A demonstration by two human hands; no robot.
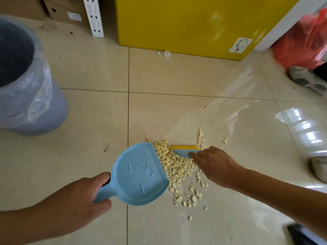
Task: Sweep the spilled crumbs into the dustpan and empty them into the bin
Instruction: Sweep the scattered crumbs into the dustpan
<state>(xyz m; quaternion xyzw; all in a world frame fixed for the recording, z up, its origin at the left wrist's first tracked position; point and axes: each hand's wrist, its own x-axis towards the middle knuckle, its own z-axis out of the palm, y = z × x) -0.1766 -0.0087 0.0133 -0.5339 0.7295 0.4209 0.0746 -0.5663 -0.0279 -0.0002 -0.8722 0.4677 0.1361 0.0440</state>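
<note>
Tile floor [88,76]: crumbs [174,167], dustpan [139,175], bin [28,96], bottle cap [167,53].

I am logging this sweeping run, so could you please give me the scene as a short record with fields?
left hand: left hand closed on the handle of the blue dustpan
right hand: right hand holding the small brush, yellow bristles on the floor
dustpan: lip against the pile, pan looks empty
crumbs: pale crumbs on the tiled floor between dustpan and brush, some scattered strays nearer the person
bin: grey bin with clear liner, upright, to the left
task stage: sweeping under way, nothing emptied yet
</note>
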